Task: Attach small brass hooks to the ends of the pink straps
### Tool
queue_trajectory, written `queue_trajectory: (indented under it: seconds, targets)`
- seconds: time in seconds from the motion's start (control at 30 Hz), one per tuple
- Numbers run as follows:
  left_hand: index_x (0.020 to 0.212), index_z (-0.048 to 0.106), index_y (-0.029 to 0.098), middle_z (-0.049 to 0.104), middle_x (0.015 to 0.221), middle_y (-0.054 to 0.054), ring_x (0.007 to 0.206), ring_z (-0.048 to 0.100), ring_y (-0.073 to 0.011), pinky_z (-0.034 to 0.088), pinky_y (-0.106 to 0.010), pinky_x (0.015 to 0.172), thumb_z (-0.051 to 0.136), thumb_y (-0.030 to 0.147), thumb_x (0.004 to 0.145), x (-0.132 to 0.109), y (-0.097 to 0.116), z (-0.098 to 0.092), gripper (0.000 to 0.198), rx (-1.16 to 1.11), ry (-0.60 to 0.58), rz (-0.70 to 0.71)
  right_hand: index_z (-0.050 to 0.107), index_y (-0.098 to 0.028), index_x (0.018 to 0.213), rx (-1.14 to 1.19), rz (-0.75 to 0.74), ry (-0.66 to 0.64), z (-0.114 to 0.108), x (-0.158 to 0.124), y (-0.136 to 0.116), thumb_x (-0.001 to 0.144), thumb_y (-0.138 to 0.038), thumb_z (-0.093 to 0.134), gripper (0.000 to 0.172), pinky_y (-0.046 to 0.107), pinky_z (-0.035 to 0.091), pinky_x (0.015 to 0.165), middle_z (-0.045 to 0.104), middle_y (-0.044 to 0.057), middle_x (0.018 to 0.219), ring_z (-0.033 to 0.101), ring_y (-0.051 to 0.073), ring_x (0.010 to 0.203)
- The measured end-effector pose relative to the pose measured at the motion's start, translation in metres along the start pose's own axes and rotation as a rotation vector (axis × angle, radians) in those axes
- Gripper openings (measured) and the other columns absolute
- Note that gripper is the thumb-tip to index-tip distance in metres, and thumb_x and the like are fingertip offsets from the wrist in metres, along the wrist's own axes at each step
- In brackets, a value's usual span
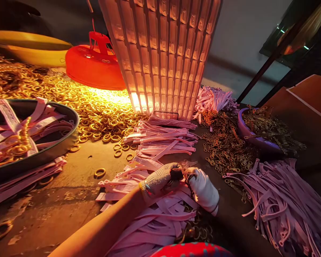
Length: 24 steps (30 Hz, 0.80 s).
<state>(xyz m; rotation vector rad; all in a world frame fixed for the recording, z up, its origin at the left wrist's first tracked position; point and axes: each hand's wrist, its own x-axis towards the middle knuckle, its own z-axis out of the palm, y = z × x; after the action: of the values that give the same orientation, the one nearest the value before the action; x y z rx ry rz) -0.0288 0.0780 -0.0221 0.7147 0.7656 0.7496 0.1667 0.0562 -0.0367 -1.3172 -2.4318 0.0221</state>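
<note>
My left hand (160,179), in a knit glove with bare-looking dark fingertips, is closed near the middle of the table. My right hand (203,190), in a white glove, is closed just beside it, and the fingertips of both meet. What lies between them is small and mostly hidden; I cannot make out its kind. Under and around my hands spreads a pile of pink straps (160,221) with small holed ends. Another stack of pink straps (166,139) lies just beyond. Dark metal rings (200,230) show below my right hand.
A red lamp (95,67) hangs over heaped golden rings (96,107). A ribbed translucent panel (166,60) stands behind. At left is a dark basin (69,137) of straps and rings; at right, small metal clasps (230,142), a purple bowl (247,130) and more straps (291,203).
</note>
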Motion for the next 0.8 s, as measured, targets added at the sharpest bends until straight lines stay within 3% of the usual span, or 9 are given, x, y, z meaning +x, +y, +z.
queue_trajectory:
  seconds: [0.13,0.27,0.43,0.53,0.7,0.8]
  targets:
    - [0.065,0.05,0.019,0.039,0.047,0.008,0.038,0.027,-0.004,0.019,-0.019,0.037,0.078,0.04,0.071,0.0,-0.002,0.002,0.036,-0.005,-0.007,0.012,0.063,-0.019,0.096,-0.272,-0.102,0.115,0.01,0.014,-0.007,0.093,-0.008,0.049,0.018,0.03,0.049,0.074,0.067,0.007,0.091,0.059,0.019,0.079]
    - [0.065,0.048,0.019,0.036,0.047,0.009,0.037,0.024,-0.0031,0.016,-0.018,0.037,0.076,0.048,0.072,0.001,-0.002,0.003,0.041,0.021,0.018,0.005,0.059,-0.02,0.089,-0.323,-0.1,0.077,0.009,0.031,-0.01,0.09,-0.004,0.049,0.02,0.029,0.043,0.068,0.064,0.006,0.087,0.057,0.018,0.074]
    - [0.07,0.048,0.019,0.042,0.049,0.007,0.037,0.03,-0.0034,0.021,-0.017,0.036,0.066,0.068,0.077,0.004,0.009,0.005,0.052,0.191,0.108,0.065,0.06,-0.019,0.095,-0.218,0.001,-0.138,-0.013,0.048,0.002,0.083,-0.01,0.058,0.015,0.031,0.039,0.068,0.067,0.008,0.09,0.06,0.021,0.079]
    - [0.07,0.05,0.018,0.045,0.05,0.006,0.036,0.033,-0.0035,0.023,-0.017,0.035,0.068,0.065,0.079,0.006,0.021,0.009,0.05,0.376,0.103,0.152,0.061,-0.019,0.095,-0.065,0.061,-0.233,-0.027,0.058,0.012,0.083,-0.016,0.061,0.013,0.028,0.036,0.067,0.07,0.006,0.091,0.063,0.019,0.081]
    - [0.074,0.052,0.019,0.047,0.052,0.005,0.035,0.031,-0.0042,0.02,-0.019,0.034,0.066,0.056,0.083,0.017,0.03,0.011,0.041,0.404,0.027,0.126,0.064,-0.021,0.093,0.017,0.093,-0.205,-0.038,0.064,0.013,0.086,-0.026,0.06,0.009,0.029,0.034,0.063,0.074,0.005,0.086,0.067,0.02,0.077]
    - [0.073,0.053,0.02,0.042,0.049,0.006,0.034,0.026,-0.0054,0.017,-0.021,0.034,0.062,0.058,0.084,0.029,0.031,0.008,0.041,0.341,0.084,0.056,0.065,-0.018,0.097,-0.028,0.122,-0.172,-0.032,0.063,0.008,0.084,-0.025,0.062,0.016,0.031,0.035,0.061,0.075,0.009,0.086,0.069,0.023,0.074]
